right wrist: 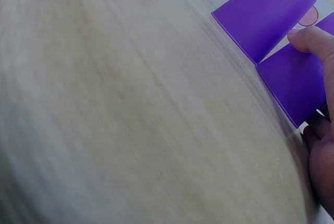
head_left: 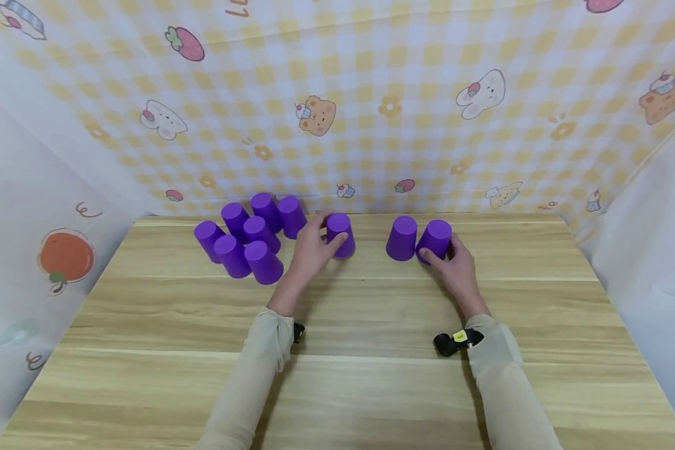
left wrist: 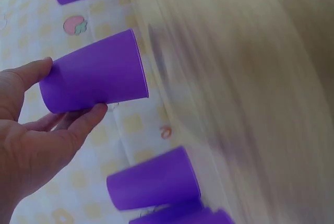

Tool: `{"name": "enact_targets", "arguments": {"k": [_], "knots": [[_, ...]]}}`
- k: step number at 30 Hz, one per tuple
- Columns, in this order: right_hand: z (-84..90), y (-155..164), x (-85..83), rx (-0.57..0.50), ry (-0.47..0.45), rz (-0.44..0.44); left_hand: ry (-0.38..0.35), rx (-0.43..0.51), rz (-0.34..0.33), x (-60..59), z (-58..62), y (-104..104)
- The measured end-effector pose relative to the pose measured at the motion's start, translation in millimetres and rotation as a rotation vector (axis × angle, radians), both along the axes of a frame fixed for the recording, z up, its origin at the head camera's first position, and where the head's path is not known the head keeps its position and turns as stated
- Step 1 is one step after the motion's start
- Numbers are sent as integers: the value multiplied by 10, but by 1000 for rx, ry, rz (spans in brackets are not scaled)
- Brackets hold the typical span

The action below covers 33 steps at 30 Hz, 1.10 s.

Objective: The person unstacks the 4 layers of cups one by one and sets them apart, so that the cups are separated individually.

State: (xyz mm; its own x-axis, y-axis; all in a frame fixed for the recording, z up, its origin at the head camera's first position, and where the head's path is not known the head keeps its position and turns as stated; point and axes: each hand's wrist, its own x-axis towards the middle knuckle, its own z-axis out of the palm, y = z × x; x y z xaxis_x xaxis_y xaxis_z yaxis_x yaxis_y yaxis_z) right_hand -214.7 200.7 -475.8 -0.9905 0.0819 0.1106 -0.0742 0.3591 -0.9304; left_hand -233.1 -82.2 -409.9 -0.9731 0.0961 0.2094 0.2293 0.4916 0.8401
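Upside-down purple cups stand along the far side of a wooden table (head_left: 337, 325). My left hand (head_left: 314, 249) grips one purple cup (head_left: 340, 234) near the middle; in the left wrist view that cup (left wrist: 94, 72) sits between my thumb and fingers (left wrist: 78, 125). My right hand (head_left: 452, 262) grips the rightmost purple cup (head_left: 435, 239), seen in the right wrist view (right wrist: 295, 85) beside my thumb. Another cup (head_left: 402, 237) stands just left of it, touching or nearly so (right wrist: 266, 15).
A cluster of several purple cups (head_left: 247, 240) stands at the far left of the table. A patterned cloth backdrop (head_left: 371, 112) rises right behind the cups, with white side walls (head_left: 28, 262) on both flanks. Bare wood stretches from my forearms to the near edge.
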Motion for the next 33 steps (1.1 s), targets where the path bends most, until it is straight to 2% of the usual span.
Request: {"name": "enact_targets", "arguments": {"k": [3, 10, 15, 25, 31, 33], "knots": [[-17, 2, -4, 12, -2, -8, 24, -10, 51, 19, 16, -108], [-36, -7, -12, -15, 6, 8, 88, -135, 193, 76, 24, -333], [-17, -9, 2, 3, 0, 7, 95, -162, 257, 84, 25, -432], [7, -6, 11, 0, 5, 2, 66, -195, 313, 106, 5, -487], [264, -90, 133, 1, 8, 14, 56, -189, 331, 107, -19, -467], [270, -93, 132, 1, 5, 17, 66, -175, 334, 110, -35, -459]]}}
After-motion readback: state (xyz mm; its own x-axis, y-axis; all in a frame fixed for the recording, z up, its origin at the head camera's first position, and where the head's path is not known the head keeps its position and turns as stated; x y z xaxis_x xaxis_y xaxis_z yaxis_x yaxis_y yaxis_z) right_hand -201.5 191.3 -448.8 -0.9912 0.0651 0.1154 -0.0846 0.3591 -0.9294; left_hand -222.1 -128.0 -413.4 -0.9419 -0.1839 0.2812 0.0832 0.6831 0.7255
